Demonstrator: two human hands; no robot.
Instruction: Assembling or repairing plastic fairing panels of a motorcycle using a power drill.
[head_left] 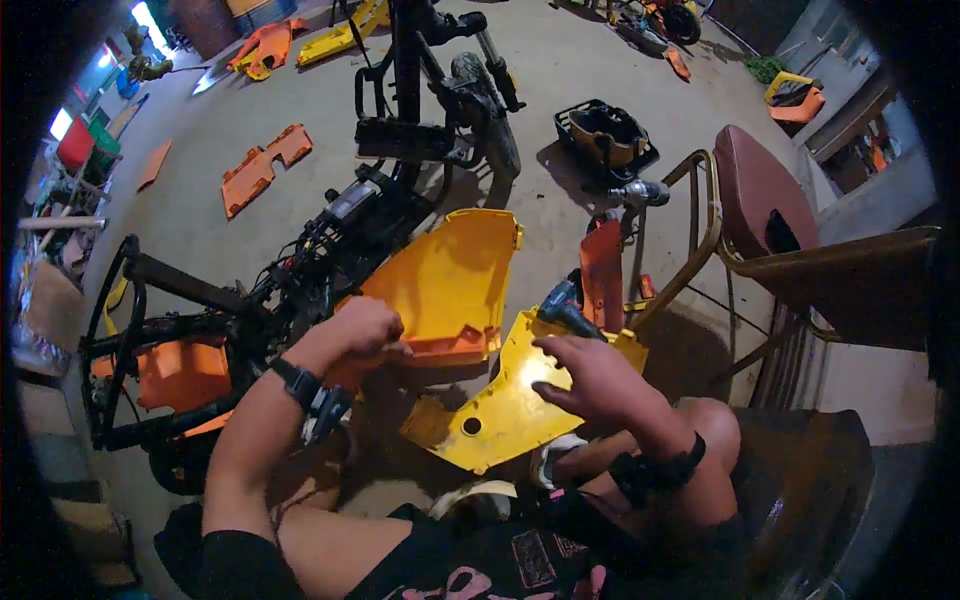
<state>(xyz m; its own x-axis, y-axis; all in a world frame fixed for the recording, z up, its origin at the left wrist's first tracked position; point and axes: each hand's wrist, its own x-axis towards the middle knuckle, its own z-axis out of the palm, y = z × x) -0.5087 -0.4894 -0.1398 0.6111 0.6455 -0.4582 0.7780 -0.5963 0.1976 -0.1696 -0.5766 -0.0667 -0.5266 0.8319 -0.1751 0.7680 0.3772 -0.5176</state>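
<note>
My left hand [362, 332] is closed at the lower left edge of a large yellow panel [440, 275] with an orange strip along its bottom. Its curled fingers hide whatever they may hold. To the right, my right hand [605, 378] hovers over or rests on a second yellow panel [510, 400], thumb and fingers apart; contact is hard to judge. This panel has a round hole and lies tilted by my legs. Just beyond my right fingers is a cordless drill [568, 308], beside an upright orange-red panel [601, 275].
A stripped black vehicle frame [340, 225] with a wheel [485, 115] stretches from the left to the far middle. A chair [765, 195] stands at right, with another power tool [640, 193] near it. Farther off are a black basket [607, 140] and an orange panel [266, 170].
</note>
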